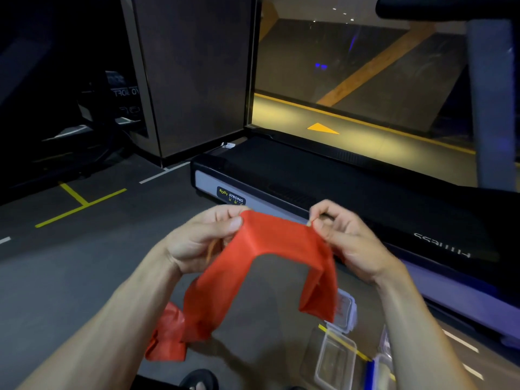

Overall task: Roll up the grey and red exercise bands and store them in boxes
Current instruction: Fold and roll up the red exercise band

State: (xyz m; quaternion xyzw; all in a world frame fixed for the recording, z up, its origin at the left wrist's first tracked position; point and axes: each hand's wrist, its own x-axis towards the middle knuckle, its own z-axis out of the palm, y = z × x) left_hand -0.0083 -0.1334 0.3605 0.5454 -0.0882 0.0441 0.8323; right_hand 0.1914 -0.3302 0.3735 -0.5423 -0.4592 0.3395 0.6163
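Clearly, the red band (270,249) is a thin, soft and very light thing; it has no stiffness, so it hangs and folds wherever you do not support it. You hold it in the air in front of you, above the floor (84,263). Your left hand (197,237) pinches one upper corner between thumb and fingers, and your right hand (340,235) pinches the upper edge a little further along. Between the two hands the band makes a flat bridge. On the right a short folded part hangs down; on the left a long tail falls and lies crumpled on the floor near your foot.

I judge the material is smooth and a bit stretchy, so it can slip or twist when you roll it. Take hold near the end, at both edges, and keep the width flat and slightly tight; a loose roll will probably open again.

The clear plastic boxes (334,358) wait on the floor below your right arm, and one lid (346,308) lies just beyond them. A treadmill (309,175) stands behind.
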